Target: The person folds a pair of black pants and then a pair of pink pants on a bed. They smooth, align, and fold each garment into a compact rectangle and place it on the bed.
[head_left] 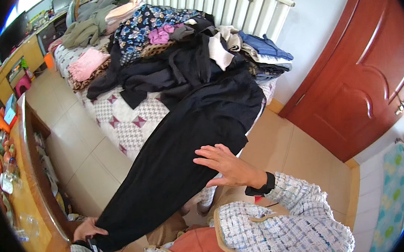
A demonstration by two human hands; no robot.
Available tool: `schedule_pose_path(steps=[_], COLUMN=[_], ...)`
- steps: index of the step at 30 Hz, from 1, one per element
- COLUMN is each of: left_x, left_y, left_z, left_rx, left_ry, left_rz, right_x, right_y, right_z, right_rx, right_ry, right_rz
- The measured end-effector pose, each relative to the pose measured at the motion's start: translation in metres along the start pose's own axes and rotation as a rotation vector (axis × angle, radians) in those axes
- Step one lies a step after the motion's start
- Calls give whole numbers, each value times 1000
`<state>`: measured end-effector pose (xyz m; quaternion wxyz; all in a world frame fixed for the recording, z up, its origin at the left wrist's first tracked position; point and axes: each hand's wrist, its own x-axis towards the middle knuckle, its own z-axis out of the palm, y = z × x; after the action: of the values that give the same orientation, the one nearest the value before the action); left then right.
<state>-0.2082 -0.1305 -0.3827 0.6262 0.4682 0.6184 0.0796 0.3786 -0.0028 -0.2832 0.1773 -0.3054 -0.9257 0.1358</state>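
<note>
Black trousers stretch from the near side of the bed down towards my lap, their wide end lying on the bed and the narrow leg end at lower left. My left hand grips that narrow end, thumb on top of the cloth. Over the trousers' right edge, my right hand is spread with fingers apart, holding nothing; whether its fingertips touch the fabric I cannot tell. Just beyond the trousers lies a heap of dark clothes.
The patterned bedspread bears a floral garment, a pink cloth and folded clothes. A radiator stands behind the bed. Leftward is a wooden cabinet crowded with small items; a red-brown door is at right.
</note>
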Motion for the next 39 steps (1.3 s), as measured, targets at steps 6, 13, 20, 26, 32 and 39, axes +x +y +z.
schedule_pose_path(steps=[6, 13, 20, 26, 32, 39], left_x=[-79, -85, -3, 110, 157, 177], left_y=[128, 327, 416, 402, 366, 385], left_z=[14, 96, 132, 98, 86, 64], left_rx=[-477, -391, -106, 90, 503, 534], left_ry=[165, 147, -148, -305, -504, -194], left_rz=[514, 761, 975, 1138, 754, 644], right_x=[67, 88, 56, 2, -13, 18], right_y=[-54, -115, -87, -40, -17, 93], right_z=[15, -1, -40, -45, -66, -157], right_rx=[445, 723, 1315, 1466, 1632, 1497], right_ry=[-108, 138, 756, 769, 823, 996], right_rz=[-199, -246, 487, 107, 220, 211])
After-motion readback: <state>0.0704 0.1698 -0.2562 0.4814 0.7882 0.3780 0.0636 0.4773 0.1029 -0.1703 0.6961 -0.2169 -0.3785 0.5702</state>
